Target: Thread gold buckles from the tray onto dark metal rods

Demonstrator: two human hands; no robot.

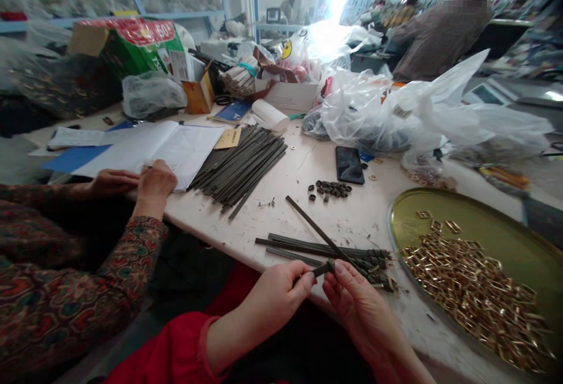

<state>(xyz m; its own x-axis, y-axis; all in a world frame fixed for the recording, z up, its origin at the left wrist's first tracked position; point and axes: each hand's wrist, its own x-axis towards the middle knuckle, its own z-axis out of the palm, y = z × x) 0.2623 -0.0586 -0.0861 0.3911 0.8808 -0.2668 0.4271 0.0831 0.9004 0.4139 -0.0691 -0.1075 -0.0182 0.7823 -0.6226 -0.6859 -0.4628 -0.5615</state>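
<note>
Strap [314,228] pinched; buckle tray [505,243] right, phone [349,165] beyond.

Both forearms come up from the lower edge of the view and meet at the near edge of the table [281,196]. The left arm wears a red sleeve pushed back to the wrist, the forearm bare. The left hand [281,293] is curled, knuckles up, thumb and forefinger pinched together toward the right hand [354,305]. That hand lies palm partly upward, fingers bent inward, its thumb and fingertips meeting the left hand's pinch just over the table's edge.
</note>
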